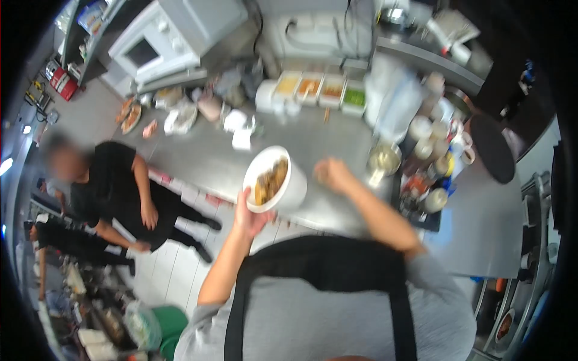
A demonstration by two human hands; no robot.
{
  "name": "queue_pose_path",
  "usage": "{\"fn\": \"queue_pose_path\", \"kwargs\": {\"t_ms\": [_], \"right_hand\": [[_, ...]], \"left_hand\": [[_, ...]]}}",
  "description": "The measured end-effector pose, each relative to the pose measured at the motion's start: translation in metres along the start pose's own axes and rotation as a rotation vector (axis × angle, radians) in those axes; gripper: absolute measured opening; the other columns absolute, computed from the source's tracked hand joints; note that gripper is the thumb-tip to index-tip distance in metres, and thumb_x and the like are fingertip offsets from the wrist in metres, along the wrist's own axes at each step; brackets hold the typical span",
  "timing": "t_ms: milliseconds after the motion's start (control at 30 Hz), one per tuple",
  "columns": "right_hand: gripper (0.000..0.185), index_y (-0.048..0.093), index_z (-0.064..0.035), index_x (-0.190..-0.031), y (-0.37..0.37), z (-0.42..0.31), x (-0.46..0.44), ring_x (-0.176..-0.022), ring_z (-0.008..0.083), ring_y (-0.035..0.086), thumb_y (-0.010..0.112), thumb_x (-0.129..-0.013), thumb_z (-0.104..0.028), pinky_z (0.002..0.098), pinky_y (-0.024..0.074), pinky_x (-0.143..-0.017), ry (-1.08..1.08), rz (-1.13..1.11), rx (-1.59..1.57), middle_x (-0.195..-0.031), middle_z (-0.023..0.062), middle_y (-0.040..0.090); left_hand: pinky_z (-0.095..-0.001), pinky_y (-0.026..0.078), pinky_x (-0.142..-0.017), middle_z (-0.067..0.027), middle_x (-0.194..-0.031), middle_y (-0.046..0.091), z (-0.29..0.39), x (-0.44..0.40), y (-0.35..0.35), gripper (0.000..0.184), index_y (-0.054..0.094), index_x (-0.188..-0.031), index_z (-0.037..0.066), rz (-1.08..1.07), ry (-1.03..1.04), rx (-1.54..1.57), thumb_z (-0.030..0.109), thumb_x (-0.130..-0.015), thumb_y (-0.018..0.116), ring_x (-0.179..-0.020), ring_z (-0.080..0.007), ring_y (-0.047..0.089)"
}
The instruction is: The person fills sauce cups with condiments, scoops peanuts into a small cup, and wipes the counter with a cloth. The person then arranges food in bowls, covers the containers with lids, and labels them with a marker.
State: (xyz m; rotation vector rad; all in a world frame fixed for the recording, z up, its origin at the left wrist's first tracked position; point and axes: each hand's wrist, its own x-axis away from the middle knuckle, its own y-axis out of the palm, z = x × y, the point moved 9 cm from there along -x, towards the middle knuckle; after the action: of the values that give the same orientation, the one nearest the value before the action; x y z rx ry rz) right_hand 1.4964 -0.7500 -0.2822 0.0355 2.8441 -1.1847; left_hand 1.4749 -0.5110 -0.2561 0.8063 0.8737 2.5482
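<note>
My left hand [251,219] grips a white tub [295,188] from below and the side, tilted so that its mouth faces me. Brown and yellowish chunks of food [272,180] lie inside it; their kind is not clear. To the right of the tub, my right hand [332,174] is over the steel counter [343,138], its fingers curled in and blurred. Whatever it may hold is hidden. A metal bowl [384,159] with a pale handle or tag stands just beyond that hand.
Containers of chopped toppings [331,90] line the counter's back. Bottles and jars [424,144] crowd the right, beside a clear plastic bag [397,108]. A microwave [162,42] stands at back left. A person in black [117,186] is at the left, with others behind.
</note>
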Motion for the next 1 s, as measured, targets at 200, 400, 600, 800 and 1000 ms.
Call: {"fn": "queue_pose_path", "kwargs": {"t_ms": [200, 400, 600, 800, 1000], "right_hand": [[0.027, 0.062, -0.0114, -0.097, -0.112, -0.059, 0.059, -0.122, 0.0354, 0.046, 0.074, -0.074, -0.017, 0.0426, 0.0384, -0.1, -0.084, 0.374, 0.235, -0.13, 0.016, 0.049], [0.013, 0.062, -0.0077, -0.083, -0.252, -0.258, 0.111, -0.106, 0.026, 0.056, 0.073, -0.077, -0.012, 0.0367, 0.0449, -0.091, -0.534, 0.435, 0.22, -0.113, 0.0077, 0.061], [0.012, 0.062, -0.0041, -0.089, -0.347, -0.432, 0.044, -0.085, 0.0318, 0.061, 0.067, -0.079, -0.008, 0.0372, 0.0502, -0.075, -0.856, 0.651, 0.849, -0.094, 0.0121, 0.063], [0.02, 0.064, -0.003, -0.104, -0.337, -0.555, -0.079, -0.093, 0.0322, 0.062, 0.056, -0.086, -0.009, 0.0371, 0.0496, -0.082, -1.043, 0.68, 0.884, -0.103, 0.0158, 0.065], [0.025, 0.067, -0.0078, -0.106, -0.309, -0.645, -0.205, -0.105, 0.0358, 0.057, 0.054, -0.085, -0.014, 0.0439, 0.0458, -0.086, -1.056, 0.693, 0.895, -0.111, 0.02, 0.063]], "left_hand": [[-0.0273, 0.05, -0.05, -0.0096, -0.094, 0.063, -0.016, -0.057, -0.019, 0.051, 0.047, -0.124, 0.008, 0.106, -0.004, -0.352, 0.048, -0.093, 0.038, -0.06, -0.0167, 0.058], [-0.0352, 0.051, -0.058, -0.0092, -0.088, 0.061, 0.013, -0.117, -0.032, 0.046, 0.051, -0.119, 0.011, 0.183, 0.106, -0.739, 0.048, -0.095, 0.037, -0.072, -0.0193, 0.058], [-0.0448, 0.043, -0.085, -0.0182, -0.102, 0.051, 0.061, -0.155, -0.061, 0.046, 0.048, -0.124, 0.004, 0.259, 0.805, -1.167, 0.04, -0.096, 0.04, -0.084, -0.0378, 0.054], [-0.035, 0.046, -0.08, -0.0181, -0.123, 0.04, 0.082, -0.112, -0.086, 0.037, 0.049, -0.123, 0.003, 0.352, 0.967, -1.006, 0.018, -0.09, 0.053, -0.086, -0.0232, 0.052], [-0.034, 0.048, -0.078, -0.0182, -0.123, 0.04, 0.082, -0.113, -0.089, 0.037, 0.05, -0.123, 0.005, 0.266, 0.963, -0.905, 0.015, -0.088, 0.055, -0.086, -0.0227, 0.054]]}}
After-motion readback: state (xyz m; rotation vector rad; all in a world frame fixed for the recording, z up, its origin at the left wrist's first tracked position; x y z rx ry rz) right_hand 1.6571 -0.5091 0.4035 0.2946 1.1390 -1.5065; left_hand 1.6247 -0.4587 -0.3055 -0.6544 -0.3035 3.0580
